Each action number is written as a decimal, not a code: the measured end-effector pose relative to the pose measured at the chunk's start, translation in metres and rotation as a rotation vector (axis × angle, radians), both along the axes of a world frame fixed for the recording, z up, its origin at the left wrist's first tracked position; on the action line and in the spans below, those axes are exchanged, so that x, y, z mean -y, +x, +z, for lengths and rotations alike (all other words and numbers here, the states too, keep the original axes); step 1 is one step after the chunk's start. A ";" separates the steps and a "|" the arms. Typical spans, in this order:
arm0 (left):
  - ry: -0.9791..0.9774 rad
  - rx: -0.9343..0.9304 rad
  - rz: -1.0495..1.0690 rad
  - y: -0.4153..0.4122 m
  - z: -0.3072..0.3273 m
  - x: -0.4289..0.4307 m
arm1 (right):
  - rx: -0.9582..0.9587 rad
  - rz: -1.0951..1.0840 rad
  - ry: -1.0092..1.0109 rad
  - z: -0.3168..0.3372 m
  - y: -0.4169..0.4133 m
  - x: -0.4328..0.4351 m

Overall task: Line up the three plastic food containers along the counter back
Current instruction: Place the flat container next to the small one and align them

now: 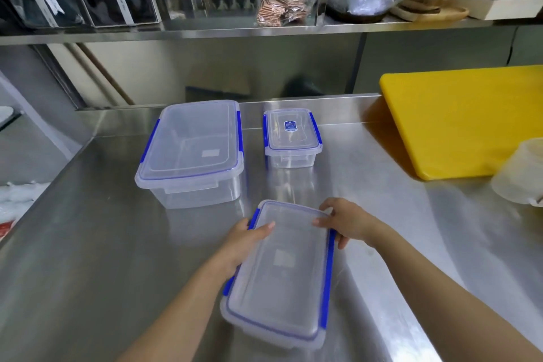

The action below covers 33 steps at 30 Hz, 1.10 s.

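**Containers: two at the back, one in hand**

Steel is the whole setting: a brushed stainless-steel desk [88, 244] with a low raised ledge along its back, and a bright yellow plastic cutting board [470, 123] leaning at the right.

The large clear rectangular plastic food container with a blue-clipped lid [191, 150] sits left of centre, its far end close against the back ledge. By the look of it, this one is already placed.

The medium clear rectangular plastic container with blue side clips [282, 270] is the one being handled. It lies well forward of the other two, near the front edge, tilted a little off the line of the desk. The left hand [246, 241] grips its left rim, thumb laid over the lid and the remaining digits hidden under the edge. The right hand [343, 220] clasps the far right corner, fingers curled over the rim. Whether it is lifted or just resting on the steel, I cannot tell.

The small clear plastic container with a blue label on its lid [291, 138] stands at the back, just right of the large one, a gap between them.

So roughly two-thirds looks done. What remains, as I judge it, is carrying the medium container back into the row; the open stretch between the small container and the yellow board looks like the likeliest room, since the gap between the placed pair seems too narrow.
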<state>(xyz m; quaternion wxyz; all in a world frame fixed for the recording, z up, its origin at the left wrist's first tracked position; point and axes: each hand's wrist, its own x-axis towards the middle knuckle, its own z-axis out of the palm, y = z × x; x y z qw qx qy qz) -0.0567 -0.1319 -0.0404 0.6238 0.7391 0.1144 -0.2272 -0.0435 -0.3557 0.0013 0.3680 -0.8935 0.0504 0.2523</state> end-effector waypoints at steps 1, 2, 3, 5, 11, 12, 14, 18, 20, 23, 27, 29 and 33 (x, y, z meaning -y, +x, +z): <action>0.028 0.038 0.112 -0.004 -0.001 0.008 | 0.081 -0.056 -0.039 -0.003 0.000 -0.003; 0.067 0.075 0.198 -0.006 -0.001 0.016 | 0.167 -0.102 -0.088 -0.007 0.000 -0.007; 0.114 0.109 0.242 -0.007 0.001 0.021 | 0.242 -0.136 -0.119 -0.010 -0.002 -0.010; 0.198 0.164 0.177 -0.009 0.008 0.023 | 0.303 -0.160 -0.065 -0.012 -0.010 -0.014; 0.573 0.101 -0.771 -0.035 0.033 -0.009 | -0.094 0.355 -0.147 -0.005 -0.039 0.000; 0.648 0.097 -0.864 -0.038 0.033 -0.012 | -0.127 0.411 -0.184 -0.005 -0.044 0.002; 0.736 0.050 -0.921 -0.043 0.033 -0.012 | -0.136 0.475 -0.269 -0.005 -0.050 0.003; 0.809 0.046 -0.915 -0.044 0.029 -0.006 | -0.133 0.452 -0.318 -0.009 -0.048 0.003; 0.767 0.092 -0.898 -0.041 0.025 -0.004 | -0.146 0.423 -0.302 -0.010 -0.043 0.011; 0.719 0.205 -0.866 -0.032 0.018 0.005 | -0.147 0.384 -0.280 -0.008 -0.031 0.031; 0.646 0.356 -0.755 -0.009 0.013 0.037 | -0.115 0.238 -0.289 0.003 -0.010 0.066; 0.608 0.418 -0.714 0.001 0.011 0.058 | -0.055 0.150 -0.327 0.010 -0.004 0.083; 0.558 0.442 -0.691 0.015 0.007 0.092 | 0.030 0.201 -0.348 0.008 -0.008 0.095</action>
